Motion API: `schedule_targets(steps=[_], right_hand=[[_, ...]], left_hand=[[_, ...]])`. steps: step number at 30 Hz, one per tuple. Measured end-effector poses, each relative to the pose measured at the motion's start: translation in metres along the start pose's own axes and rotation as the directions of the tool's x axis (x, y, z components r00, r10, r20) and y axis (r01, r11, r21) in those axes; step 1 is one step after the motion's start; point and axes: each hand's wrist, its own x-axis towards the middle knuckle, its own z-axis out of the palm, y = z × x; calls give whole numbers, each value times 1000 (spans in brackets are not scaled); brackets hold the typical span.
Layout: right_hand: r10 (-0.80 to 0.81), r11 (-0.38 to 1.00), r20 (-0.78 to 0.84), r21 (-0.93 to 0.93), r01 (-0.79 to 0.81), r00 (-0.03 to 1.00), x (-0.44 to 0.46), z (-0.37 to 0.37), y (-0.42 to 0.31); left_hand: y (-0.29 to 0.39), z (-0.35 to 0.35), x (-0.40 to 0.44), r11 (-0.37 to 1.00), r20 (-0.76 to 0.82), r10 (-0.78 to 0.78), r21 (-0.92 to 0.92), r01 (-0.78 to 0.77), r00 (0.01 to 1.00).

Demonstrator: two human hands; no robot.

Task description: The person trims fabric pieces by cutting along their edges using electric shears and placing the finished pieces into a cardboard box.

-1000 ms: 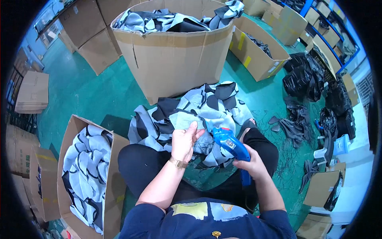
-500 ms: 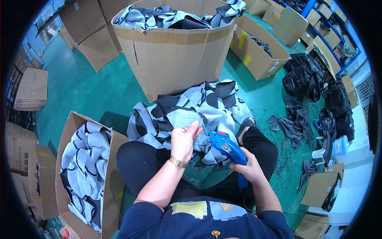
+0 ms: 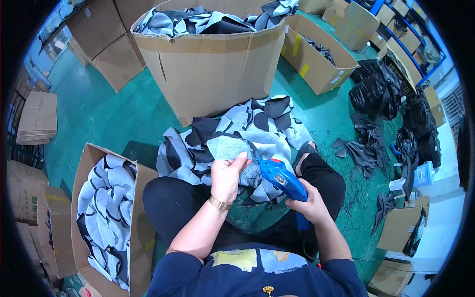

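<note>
My left hand (image 3: 227, 175) pinches the lower edge of a light grey fabric piece (image 3: 226, 147) between thumb and fingers. Wrapped round the handle of blue electric scissors (image 3: 283, 179) is my right hand (image 3: 311, 204). The scissors' tip points up and left, close to the right edge of the fabric piece; whether it touches the cloth I cannot tell. Just beyond both hands, a heap of grey and black fabric pieces (image 3: 173, 151) lies on the floor between my legs.
A tall carton (image 3: 213, 69) full of fabric stands ahead. Another open carton (image 3: 146, 198) with similar pieces is at my left. Black plastic bags (image 3: 373, 91) and dark scraps (image 3: 363, 148) lie to the right, with loose threads on the green floor (image 3: 109, 114).
The view has shifted slightly. The scissors' tip sits a little nearer the fabric's right edge, while both hands keep their hold.
</note>
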Motion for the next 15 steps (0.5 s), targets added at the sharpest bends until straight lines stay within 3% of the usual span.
schedule_targets(steps=[10, 15], right_hand=[[110, 982, 54, 150, -117, 992, 6, -8, -4], [83, 971, 86, 216, -100, 993, 13, -10, -15]], left_hand=[[2, -3, -1, 997, 123, 23, 71, -32, 992], [17, -8, 4, 980, 236, -62, 200, 14, 970]])
